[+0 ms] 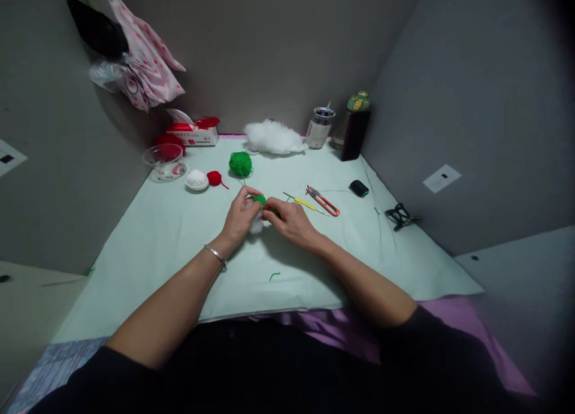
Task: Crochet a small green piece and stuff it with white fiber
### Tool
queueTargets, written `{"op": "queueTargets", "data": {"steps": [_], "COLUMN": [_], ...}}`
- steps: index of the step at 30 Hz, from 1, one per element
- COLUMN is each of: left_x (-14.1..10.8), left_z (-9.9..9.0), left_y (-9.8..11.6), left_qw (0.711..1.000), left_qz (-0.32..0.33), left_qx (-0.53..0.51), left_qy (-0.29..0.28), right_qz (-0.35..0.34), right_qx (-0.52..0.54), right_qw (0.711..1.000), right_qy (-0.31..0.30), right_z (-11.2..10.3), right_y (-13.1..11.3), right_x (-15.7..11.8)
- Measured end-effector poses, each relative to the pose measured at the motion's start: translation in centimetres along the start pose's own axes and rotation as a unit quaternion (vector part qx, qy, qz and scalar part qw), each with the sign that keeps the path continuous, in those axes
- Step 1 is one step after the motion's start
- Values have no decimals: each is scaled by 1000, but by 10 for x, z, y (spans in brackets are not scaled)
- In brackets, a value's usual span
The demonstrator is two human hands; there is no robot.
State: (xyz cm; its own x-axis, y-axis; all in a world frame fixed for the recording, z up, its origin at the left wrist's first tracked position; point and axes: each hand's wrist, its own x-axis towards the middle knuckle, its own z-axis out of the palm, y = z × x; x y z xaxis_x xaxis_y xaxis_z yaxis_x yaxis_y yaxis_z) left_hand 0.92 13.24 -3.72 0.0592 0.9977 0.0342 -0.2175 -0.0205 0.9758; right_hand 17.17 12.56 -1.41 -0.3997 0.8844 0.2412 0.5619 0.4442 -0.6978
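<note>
Two-handed work on a small green piece [260, 201], held between the hands near the middle of the pale surface [157, 270]. From left to right: a small red ball [214, 178] and a green yarn ball [241, 163] lie beyond the left hand [240, 214]; a strand runs from the green ball down toward that hand. Good practice, as judged from this arrangement, is to let the left fingers act as a steady clamp, firm enough to stop the piece turning but light enough not to flatten it. The white tuft [256, 224] just below the piece, probably loose fibre, is best kept clear of the fingertips, and the strand left slack so that it does not tug. The right fingers are best kept to short, close movements. The yellow hook [305, 204] and the orange snips [323, 201] lie to the right, within easy reach.

State of the hands: the left is partly curled, its thumb and forefinger pinching the green piece from the left, the tuft beneath. The right hand [293, 222] is bent more tightly, thumb and forefinger drawn together and apparently pinching the piece's right edge; whether they also grip a strand cannot be told.
</note>
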Motion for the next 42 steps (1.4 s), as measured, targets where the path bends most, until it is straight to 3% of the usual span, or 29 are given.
{"op": "queueTargets", "data": {"steps": [4, 7, 10, 12, 14, 16, 18, 21, 28, 35, 42], "left_x": [2, 2, 0, -1, -3, -4, -5, -6, -5, -8, -1], "left_z": [-1, -1, 1, 3, 5, 6, 6, 6, 6, 7, 3], "left_y": [-5, -6, -7, -6, -4, -2, 0, 1, -8, -3, -3], "left_qw": [1000, 1000, 1000, 1000, 999, 999, 999, 999, 999, 998, 999], "left_qz": [8, 9, 5, -3, -15, -25, -30, -33, -45, -40, -30], "left_qx": [-1, -12, -19, -21, -22, -24, -27, -27, -16, -20, -24], "left_qy": [18, 13, -5, -16, -19, -16, -8, 2, 5, -44, -34], "right_qz": [-19, -52, -91, -62, -9, 12, 6, 2, 26, 81, 36], "right_qx": [2, 19, 177, 319, 382, 324, 188, 55, 36, 40, 38], "right_qw": [1000, 997, 977, 945, 924, 945, 981, 998, 999, 995, 998], "right_qy": [1, 45, 72, 39, 24, 47, 55, 19, 20, 52, 21], "right_z": [-2, -10, -17, -19, -19, -18, -17, -15, -5, -2, -8], "right_y": [1, 3, 2, 2, 3, 6, 10, 13, 13, 20, 11], "right_x": [2, 5, 7, 8, 8, 9, 9, 9, 9, 12, 9]}}
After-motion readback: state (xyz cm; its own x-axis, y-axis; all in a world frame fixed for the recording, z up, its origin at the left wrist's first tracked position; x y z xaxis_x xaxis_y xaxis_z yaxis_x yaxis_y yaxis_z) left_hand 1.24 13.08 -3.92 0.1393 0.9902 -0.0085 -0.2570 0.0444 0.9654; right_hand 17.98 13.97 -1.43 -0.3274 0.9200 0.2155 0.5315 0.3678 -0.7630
